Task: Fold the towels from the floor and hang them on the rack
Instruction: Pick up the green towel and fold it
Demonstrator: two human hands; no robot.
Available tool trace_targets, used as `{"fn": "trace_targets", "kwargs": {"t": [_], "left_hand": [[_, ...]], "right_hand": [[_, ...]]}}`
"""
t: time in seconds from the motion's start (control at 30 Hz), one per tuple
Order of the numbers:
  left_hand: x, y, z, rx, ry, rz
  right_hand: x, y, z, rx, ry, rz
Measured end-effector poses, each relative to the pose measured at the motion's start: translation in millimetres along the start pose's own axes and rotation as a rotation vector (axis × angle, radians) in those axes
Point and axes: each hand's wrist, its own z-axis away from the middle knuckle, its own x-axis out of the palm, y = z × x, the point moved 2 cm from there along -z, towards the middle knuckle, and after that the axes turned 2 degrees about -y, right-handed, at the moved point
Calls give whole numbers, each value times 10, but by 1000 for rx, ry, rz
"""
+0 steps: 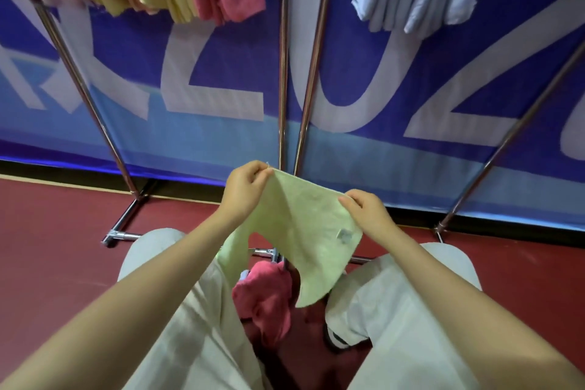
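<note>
Both hands, left hand (245,182) and right hand (364,210), pinch the pale green towel (304,231) by its corners; a slack pinch could drop it onto the floor (53,231).

Large white letters on the blue banner (221,79), cut off, apparently "L", "U"; towel tag (344,235) illegible

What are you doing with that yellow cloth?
A person is holding up a pale yellow towel, the left hand and the right hand each pinching its top edge, ready to fold it. A pink towel waits on the red floor between their legs. Folded towels already hang on the rack above.
</note>
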Motion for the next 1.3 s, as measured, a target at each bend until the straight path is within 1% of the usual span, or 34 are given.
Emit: {"fn": "trace_targets", "kwargs": {"t": [0.13,0.27,0.4,0.47,0.53,0.6,0.77,0.83,0.9,0.97,1.07,1.13,1.2,1.23,1.3], "left_hand": [[169,-197,214,-45,-34,29],[326,-473,436,-133,-45,67],[490,-444,463,-143,-45,119],[556,-424,440,-163,-44,167],[609,-419,425,-197,-26,223],[646,-393,409,-233,-5,280],[702,-331,358,-267,2,347],[704,-326,346,-276,0,361],[687,-311,328,-272,-4,371],[674,-310,313,-259,-16,361],[673,-308,331,-267,-56,357],[703,-308,354,-241,-98,328],[734,-307,371,-188,-145,268],[746,-317,377,-157,-167,221],[752,-333,384,-115,-221,112]], "right_hand": [[-26,157,88,116,107,-134],[61,261,161,167,225,-215],[126,238,200,199,328,-289],[106,202,180,219,393,-388],[100,174,175,273,408,-508],[109,163,162,286,405,-549],[192,53,96,216,359,-538],[237,2,77,182,290,-517],[307,-22,65,128,171,-427],[396,-19,80,77,18,-294],[499,62,137,53,-214,-129],[546,114,180,55,-303,-33],[562,141,186,60,-304,18],[553,124,184,57,-276,-6],[487,81,154,95,-174,-152]]}}
